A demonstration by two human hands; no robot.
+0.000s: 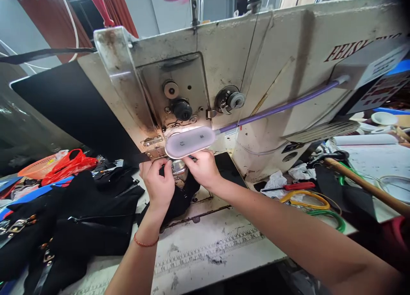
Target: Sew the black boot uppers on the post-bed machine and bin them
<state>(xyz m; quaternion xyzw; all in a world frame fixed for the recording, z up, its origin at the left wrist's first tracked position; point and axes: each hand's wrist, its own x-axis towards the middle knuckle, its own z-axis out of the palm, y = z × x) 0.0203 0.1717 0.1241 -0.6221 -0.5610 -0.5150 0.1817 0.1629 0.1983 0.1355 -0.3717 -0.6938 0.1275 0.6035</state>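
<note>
An old cream sewing machine (pixel 272 72) fills the upper view, with a small oblong lamp (pixel 190 142) on a purple stalk lit over the needle area. Both hands sit right under that lamp. My left hand (pixel 158 183) is curled, its fingers pinching a piece of black fabric (pixel 179 201) that lies on the machine bed. My right hand (pixel 202 167) is also closed, gripping the same black piece from the other side, close to the presser foot, which is mostly hidden behind the fingers.
A heap of black bags with buckles and zips (pixel 77 222) lies at the left, beside an orange basket (pixel 40 166) and a red plastic bag. Yellow- and green-handled scissors (pixel 307 199), a red tool, a wooden stick (pixel 365 186) and paper scraps crowd the right. A printed ruler (pixel 211 250) marks the table front.
</note>
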